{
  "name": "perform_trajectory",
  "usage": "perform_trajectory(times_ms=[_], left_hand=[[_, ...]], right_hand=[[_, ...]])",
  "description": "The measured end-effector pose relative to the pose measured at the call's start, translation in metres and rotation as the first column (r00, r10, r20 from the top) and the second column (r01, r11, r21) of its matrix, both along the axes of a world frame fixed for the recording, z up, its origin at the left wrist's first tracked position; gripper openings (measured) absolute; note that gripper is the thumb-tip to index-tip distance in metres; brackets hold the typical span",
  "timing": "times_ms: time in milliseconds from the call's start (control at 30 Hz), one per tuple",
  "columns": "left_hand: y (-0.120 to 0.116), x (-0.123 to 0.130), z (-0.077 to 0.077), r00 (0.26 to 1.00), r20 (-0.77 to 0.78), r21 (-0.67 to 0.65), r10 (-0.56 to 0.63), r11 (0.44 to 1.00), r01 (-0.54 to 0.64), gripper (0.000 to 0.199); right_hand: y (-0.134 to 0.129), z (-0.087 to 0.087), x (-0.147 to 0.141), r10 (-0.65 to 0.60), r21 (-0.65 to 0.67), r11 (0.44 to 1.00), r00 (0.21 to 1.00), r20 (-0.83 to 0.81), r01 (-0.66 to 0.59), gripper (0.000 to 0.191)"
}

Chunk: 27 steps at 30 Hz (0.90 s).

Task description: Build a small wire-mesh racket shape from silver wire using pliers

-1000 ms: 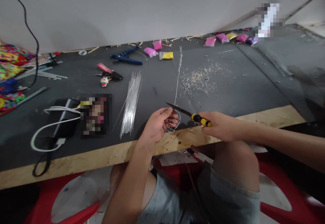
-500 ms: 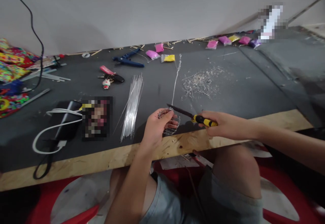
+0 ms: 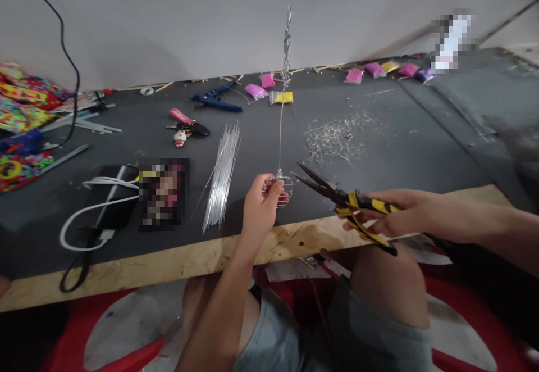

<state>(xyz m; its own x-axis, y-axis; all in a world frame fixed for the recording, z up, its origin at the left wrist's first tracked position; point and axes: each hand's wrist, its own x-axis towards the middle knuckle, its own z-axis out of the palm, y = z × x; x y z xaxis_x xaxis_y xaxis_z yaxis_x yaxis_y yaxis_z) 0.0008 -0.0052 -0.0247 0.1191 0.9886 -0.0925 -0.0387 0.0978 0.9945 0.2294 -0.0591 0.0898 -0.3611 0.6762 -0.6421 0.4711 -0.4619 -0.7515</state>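
Observation:
Pinched in my left hand (image 3: 261, 199) is a small round wire basket (image 3: 287, 190), partly covered by my thumb and fingers. From its rim a long wire stem (image 3: 281, 130) rises upright, twisted into a thick braid with a loop at the top. My right hand (image 3: 404, 212) grips yellow-and-black long-nose pliers (image 3: 356, 203). Their jaws are parted and point left, apart from the basket, with nothing between them. Left of my left hand lies a bundle of straight silver wires (image 3: 222, 175).
Wire offcuts (image 3: 337, 137) are heaped behind the pliers. Blue pliers (image 3: 217, 98), keys (image 3: 191, 129) and small coloured packets (image 3: 281, 98) lie farther back. At left are a power bank (image 3: 112, 200) with a white cable and bright bags (image 3: 25, 102). A wooden strip (image 3: 168, 263) edges the table.
The pliers have come off the basket's rim, moved right and opened their jaws. The wire piece has tipped up, so its stem now stands upright.

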Motion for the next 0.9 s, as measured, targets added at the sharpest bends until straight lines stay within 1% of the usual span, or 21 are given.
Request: perform_trajectory(times_ms=[67,133,233,333,500,600,667,800,900], left_hand=[[-0.002,0.001,-0.001,0.999,-0.032,0.039,-0.013,0.999,0.014,0.017],[-0.004,0.001,-0.002,0.998,-0.063,0.068,-0.025,0.997,0.030,0.012],[-0.010,0.002,-0.004,0.991,-0.129,0.104,-0.046,0.993,0.060,0.011],[-0.015,0.002,-0.006,0.981,-0.188,0.133,-0.036,0.989,0.061,0.010],[-0.019,0.000,-0.008,0.981,-0.194,0.135,0.030,0.991,-0.004,0.020],[-0.020,-0.004,-0.007,0.979,-0.199,0.143,0.053,0.989,-0.025,0.021],[-0.021,-0.007,-0.004,0.968,-0.244,0.168,0.056,0.986,-0.015,0.019],[-0.025,-0.010,0.001,0.924,-0.377,0.216,0.059,0.976,0.026,0.017],[-0.027,-0.010,0.002,0.897,-0.438,0.228,0.064,0.973,0.042,0.017]], right_hand=[[-0.002,0.001,-0.004,0.022,-0.111,0.993,0.995,-0.096,-0.033,0.040],[-0.004,-0.001,-0.007,0.019,-0.165,0.985,0.992,-0.127,-0.040,0.037],[-0.005,-0.007,-0.011,-0.010,-0.170,0.985,0.996,-0.093,-0.006,0.032],[-0.005,-0.011,-0.016,-0.011,-0.175,0.984,0.994,-0.107,-0.008,0.029],[-0.005,-0.013,-0.018,-0.040,-0.177,0.984,0.995,-0.095,0.023,0.033],[-0.008,-0.014,-0.016,-0.046,-0.177,0.984,0.996,-0.080,0.031,0.034],[-0.009,-0.016,-0.015,-0.054,-0.183,0.983,0.994,-0.095,0.036,0.034],[-0.009,-0.020,-0.020,-0.075,-0.233,0.972,0.985,-0.152,0.038,0.034],[-0.007,-0.019,-0.026,-0.104,-0.228,0.971,0.983,-0.153,0.068,0.030]])
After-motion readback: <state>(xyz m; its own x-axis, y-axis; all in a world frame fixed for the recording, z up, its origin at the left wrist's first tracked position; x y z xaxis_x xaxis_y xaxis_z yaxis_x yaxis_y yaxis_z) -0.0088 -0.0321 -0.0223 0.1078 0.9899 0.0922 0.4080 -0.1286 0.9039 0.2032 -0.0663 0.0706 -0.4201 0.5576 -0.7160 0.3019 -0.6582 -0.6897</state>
